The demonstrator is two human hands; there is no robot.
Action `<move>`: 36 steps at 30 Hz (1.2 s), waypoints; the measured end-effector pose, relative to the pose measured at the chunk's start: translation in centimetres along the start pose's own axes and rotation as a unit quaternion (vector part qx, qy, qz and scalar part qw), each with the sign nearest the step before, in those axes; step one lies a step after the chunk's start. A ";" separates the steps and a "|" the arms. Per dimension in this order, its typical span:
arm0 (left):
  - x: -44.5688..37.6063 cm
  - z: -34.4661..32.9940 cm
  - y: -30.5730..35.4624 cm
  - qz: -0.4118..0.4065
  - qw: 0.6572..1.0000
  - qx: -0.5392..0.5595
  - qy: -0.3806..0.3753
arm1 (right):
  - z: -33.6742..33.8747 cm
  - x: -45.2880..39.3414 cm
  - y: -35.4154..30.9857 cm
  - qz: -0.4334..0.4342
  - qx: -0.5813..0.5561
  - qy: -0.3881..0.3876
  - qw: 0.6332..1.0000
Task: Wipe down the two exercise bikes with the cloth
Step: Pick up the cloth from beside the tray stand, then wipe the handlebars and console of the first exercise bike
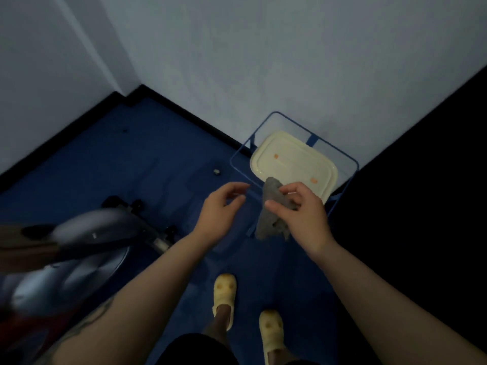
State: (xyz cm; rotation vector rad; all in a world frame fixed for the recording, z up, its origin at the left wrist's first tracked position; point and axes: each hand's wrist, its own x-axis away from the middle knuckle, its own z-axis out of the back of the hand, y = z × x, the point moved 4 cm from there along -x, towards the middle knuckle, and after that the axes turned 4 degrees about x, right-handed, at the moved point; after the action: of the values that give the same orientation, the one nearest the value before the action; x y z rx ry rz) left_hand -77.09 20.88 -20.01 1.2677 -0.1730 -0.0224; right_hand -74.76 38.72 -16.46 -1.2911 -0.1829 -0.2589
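1. Grey and crumpled, the cloth (272, 212) hangs from the right hand (303, 212), seen from the head camera in dim light. The thumb and fingertips pinch its upper part, and the loose lower end droops below the palm.
2. Just to the left of it, the left hand (220, 210) holds nothing. Its fingers are loosely curled and spread, with the thumb and forefinger apart, and it does not touch the cloth.
3. Both hands are held out in front of the body, above a dark blue floor (147, 164).
4. Behind the hands stands a blue wire-frame basket (266, 125) against the pale wall (263, 61). Inside it lies a cream rectangular lid or tray (292, 160) with two small orange marks. The cloth's top edge overlaps the near edge of this cream piece in the view; whether they touch I cannot tell.
5. One exercise bike (79, 248) shows at the lower left, blurred: a silver-grey housing and a round flywheel cover, with black parts near its base. It is well apart from the cloth. A second bike is not in the picture.
6. Low in the view are two feet in pale yellow slippers (224, 291), standing on the blue floor between the forearms.
7. A small round object (216, 172) lies on the floor left of the basket; it is too small to identify.
8. Black skirting (184, 111) runs along the foot of the wall.
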 end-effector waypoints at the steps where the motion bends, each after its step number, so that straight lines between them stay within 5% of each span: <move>1: 1.5 0.6 0.2 0.002 1.000 0.002 0.023 | -0.4 0.7 -0.5 0.012 0.019 -0.028 0.999; 10: 20.1 6.6 -0.8 0.085 0.962 0.028 0.257 | -7.7 9.7 -2.2 0.147 0.099 -0.236 0.956; 22: 52.6 13.3 -3.9 0.167 0.825 0.059 0.537 | -24.5 31.7 -3.8 0.239 0.133 -0.456 0.847; 36: 83.1 25.6 -9.7 0.224 0.786 0.024 0.576 | -41.9 58.4 0.4 0.217 0.105 -0.482 0.842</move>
State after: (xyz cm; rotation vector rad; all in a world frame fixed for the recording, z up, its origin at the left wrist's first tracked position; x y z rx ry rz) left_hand 2.08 -15.64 -12.13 1.0648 0.6008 1.1618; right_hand -19.21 -6.66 -11.86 -1.1061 -0.7404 0.8138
